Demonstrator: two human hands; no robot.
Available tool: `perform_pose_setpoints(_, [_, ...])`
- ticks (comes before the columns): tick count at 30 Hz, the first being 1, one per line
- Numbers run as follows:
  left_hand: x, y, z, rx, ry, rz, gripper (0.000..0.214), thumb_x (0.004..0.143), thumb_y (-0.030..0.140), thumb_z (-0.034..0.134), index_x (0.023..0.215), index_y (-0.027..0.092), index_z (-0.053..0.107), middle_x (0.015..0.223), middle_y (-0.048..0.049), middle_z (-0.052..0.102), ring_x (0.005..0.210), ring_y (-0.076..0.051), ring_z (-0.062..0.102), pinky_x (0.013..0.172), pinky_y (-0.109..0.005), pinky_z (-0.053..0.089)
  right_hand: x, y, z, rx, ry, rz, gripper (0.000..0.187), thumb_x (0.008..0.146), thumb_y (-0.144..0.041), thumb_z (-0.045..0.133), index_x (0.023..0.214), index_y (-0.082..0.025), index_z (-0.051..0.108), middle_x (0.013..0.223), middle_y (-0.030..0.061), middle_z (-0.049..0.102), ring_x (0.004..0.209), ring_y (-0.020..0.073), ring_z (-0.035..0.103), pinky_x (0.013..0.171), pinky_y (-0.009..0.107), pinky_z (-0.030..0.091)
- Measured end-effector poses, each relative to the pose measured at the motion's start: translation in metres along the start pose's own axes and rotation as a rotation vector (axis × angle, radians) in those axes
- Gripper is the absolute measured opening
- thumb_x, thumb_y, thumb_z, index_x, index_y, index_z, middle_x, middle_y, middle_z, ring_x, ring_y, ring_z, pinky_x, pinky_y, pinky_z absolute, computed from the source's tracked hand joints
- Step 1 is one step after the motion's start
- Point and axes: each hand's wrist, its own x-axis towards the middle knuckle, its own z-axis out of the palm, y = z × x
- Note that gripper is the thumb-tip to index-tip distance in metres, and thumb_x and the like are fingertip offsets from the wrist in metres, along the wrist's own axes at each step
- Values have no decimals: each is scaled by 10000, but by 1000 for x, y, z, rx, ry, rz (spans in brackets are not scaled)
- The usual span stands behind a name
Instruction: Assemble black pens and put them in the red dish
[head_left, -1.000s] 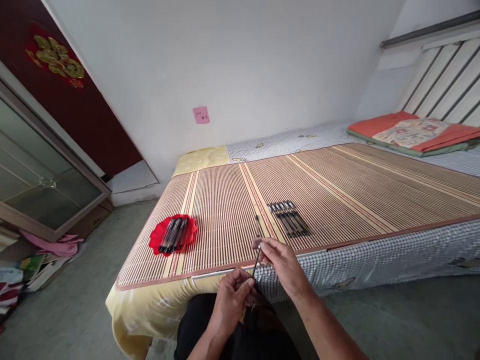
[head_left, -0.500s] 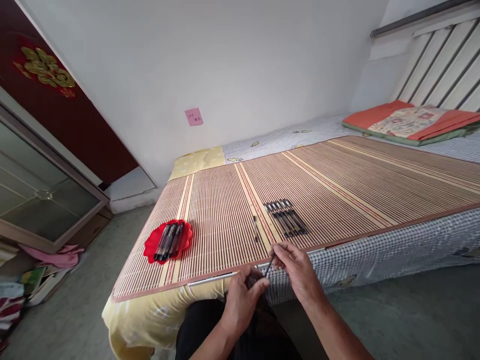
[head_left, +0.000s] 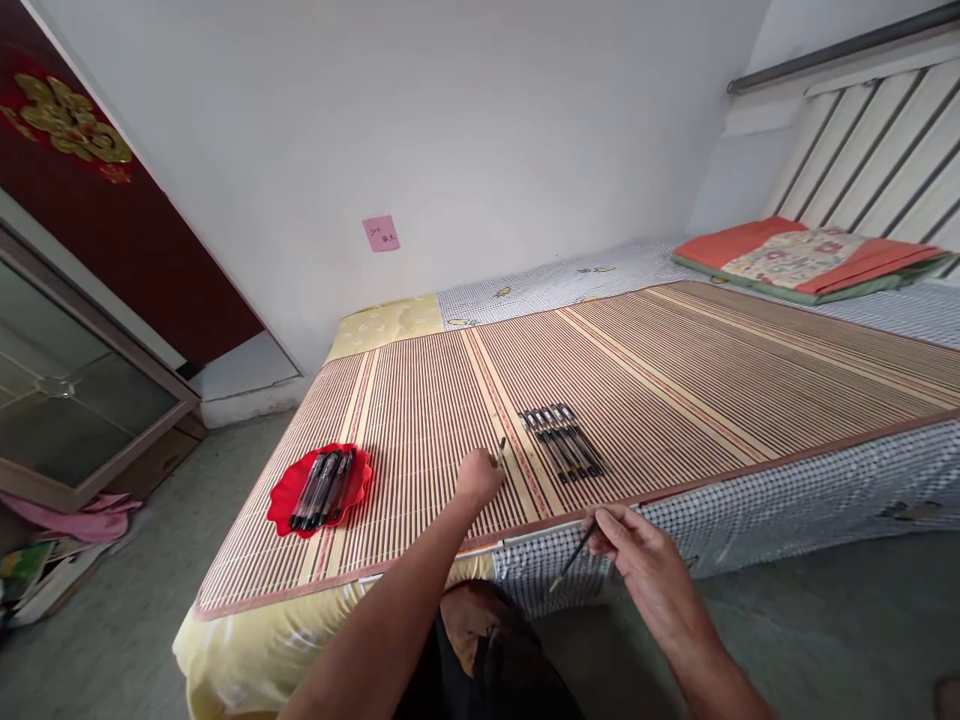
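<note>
My left hand [head_left: 480, 476] reaches onto the striped mat [head_left: 427, 420], its fingers closed at a short pen barrel [head_left: 502, 446]. Only the barrel's upper end shows past the fingers. Over the bed's front edge, my right hand [head_left: 626, 540] pinches a thin dark pen refill [head_left: 574, 559], slanting down to a pale yellowish tip. Between the hands and a little farther back, a row of several black-capped pens [head_left: 561, 442] lies side by side on the mat. A red scalloped dish [head_left: 279, 500] at the left holds several more pens [head_left: 324, 488].
The mat covers a bed with a checked sheet [head_left: 795, 500] and yellow cloth [head_left: 247, 650]. A folded orange and floral cloth [head_left: 810, 258] lies at the back right. A pink note [head_left: 381, 233] is on the wall. A glass-panelled cabinet door [head_left: 75, 370] stands left.
My left hand has left my right hand and moved forward onto the mat, to the pen barrel lying there. The right hand has shifted right and nearer, still holding the refill.
</note>
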Motion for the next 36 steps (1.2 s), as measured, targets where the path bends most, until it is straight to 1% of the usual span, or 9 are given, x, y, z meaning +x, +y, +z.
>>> perform_pose_setpoints(3, [-32, -8, -12, -207, -69, 32, 49, 757, 153, 632, 743, 167, 586, 646, 8, 562, 643, -151, 574, 630, -267, 417, 2, -7, -5, 27, 60, -12, 429, 655, -555, 878, 828, -178, 771, 796, 68, 715, 653, 157, 614, 610, 282, 533])
perform_pose_setpoints(4, [-48, -11, -16, -280, -95, 41, 31, 770, 184, 606, 786, 169, 582, 644, 15, 560, 622, -143, 566, 619, -262, 424, 2, -12, -5, 48, 78, -18, 432, 632, -549, 894, 821, -181, 770, 798, 64, 715, 651, 151, 613, 609, 277, 535])
perform_pose_setpoints(6, [-84, -19, -24, -417, -152, 52, 118, 811, 270, 548, 878, 175, 564, 645, 23, 563, 596, -142, 569, 609, -266, 454, 1, -22, 0, 90, 97, -23, 420, 615, -523, 914, 822, -188, 768, 800, 53, 707, 663, 146, 618, 616, 271, 539])
perform_pose_setpoints(8, [-120, -25, -33, -526, -182, 63, 196, 836, 364, 532, 898, 180, 555, 644, 32, 547, 574, -134, 549, 601, -266, 462, -2, -33, 8, 140, 97, -39, 391, 631, -495, 917, 829, -194, 765, 830, 46, 703, 692, 144, 627, 637, 271, 547])
perform_pose_setpoints(10, [-151, -30, -41, -657, -174, 87, 236, 840, 406, 580, 869, 172, 580, 677, 26, 543, 582, -113, 501, 598, -245, 435, -6, -43, 19, 201, 85, -85, 350, 660, -466, 909, 833, -204, 756, 860, 39, 700, 717, 140, 631, 667, 276, 553])
perform_pose_setpoints(14, [-190, -35, -54, -798, -135, 111, 252, 858, 418, 666, 864, 167, 647, 772, -1, 592, 682, -119, 500, 641, -221, 406, -20, -58, 43, 263, 41, -205, 251, 766, -425, 845, 838, -217, 724, 886, 29, 690, 751, 134, 630, 723, 295, 553])
perform_pose_setpoints(18, [-208, -37, -59, -835, -126, 97, 279, 864, 453, 688, 891, 176, 665, 725, 12, 560, 653, -120, 449, 624, -222, 364, -36, -69, 60, 243, 9, -268, 204, 839, -417, 780, 856, -225, 714, 919, 33, 686, 816, 152, 644, 756, 314, 552])
perform_pose_setpoints(24, [-221, -39, -61, -833, -134, 120, 344, 875, 508, 675, 933, 170, 665, 680, 33, 457, 622, -113, 342, 591, -231, 289, -50, -74, 68, 215, -68, -274, 177, 838, -405, 781, 878, -242, 728, 911, 30, 703, 748, 134, 643, 739, 297, 555])
perform_pose_setpoints(36, [-226, -40, -64, -839, -125, 189, 287, 912, 465, 661, 961, 183, 682, 753, 13, 531, 665, -118, 411, 629, -224, 333, -54, -83, 69, 218, -80, -278, 182, 805, -396, 814, 844, -236, 736, 907, 37, 706, 736, 131, 635, 669, 272, 561])
